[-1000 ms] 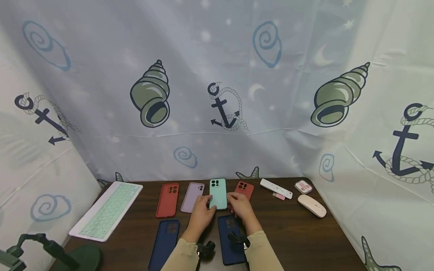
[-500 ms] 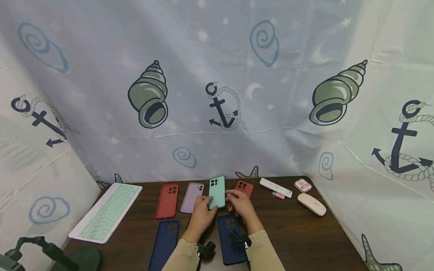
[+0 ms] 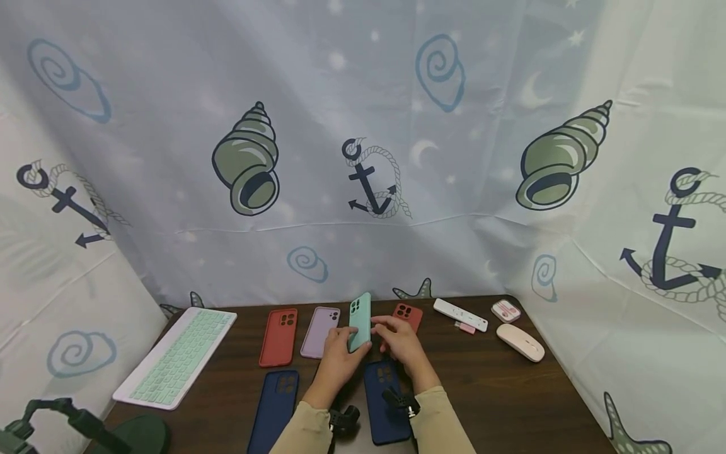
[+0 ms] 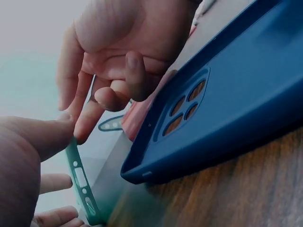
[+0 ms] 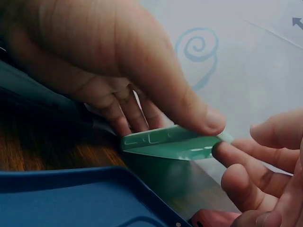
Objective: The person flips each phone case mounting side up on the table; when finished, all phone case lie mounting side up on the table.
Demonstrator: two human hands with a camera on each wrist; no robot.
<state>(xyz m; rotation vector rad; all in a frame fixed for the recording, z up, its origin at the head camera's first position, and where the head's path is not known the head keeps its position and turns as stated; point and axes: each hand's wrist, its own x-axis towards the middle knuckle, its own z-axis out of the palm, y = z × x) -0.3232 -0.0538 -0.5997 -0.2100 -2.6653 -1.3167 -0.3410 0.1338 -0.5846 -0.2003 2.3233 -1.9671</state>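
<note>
A mint-green phone case point(image 3: 360, 321) is tilted up on its long edge over the middle of the table. My left hand point(image 3: 338, 360) grips it, thumb pressed on the lower edge and the other fingers along the far side. In the left wrist view the case point(image 4: 81, 182) shows port cutouts in its rim. At its right side is my right hand point(image 3: 401, 345), with loosely bent fingers; one fingertip touches the edge by the left thumb, while the right thumb stands apart. A dark blue phone case point(image 3: 391, 410) lies below the right hand, and a red case point(image 3: 409, 315) lies behind it.
Left on the table are a red case point(image 3: 278, 337), a lilac case point(image 3: 320, 333), another blue case point(image 3: 273, 410), a keyboard point(image 3: 176, 359) and a green lamp base point(image 3: 138, 435). Right are a white remote point(image 3: 460, 314), a pink USB stick point(image 3: 466, 327), an earbud case point(image 3: 505, 311) and a mouse point(image 3: 520, 342).
The mint-green case has turned from nearly face-on to steeply tilted on its long edge, the left hand turning it. The right hand's fingers have shifted slightly left along with its edge.
</note>
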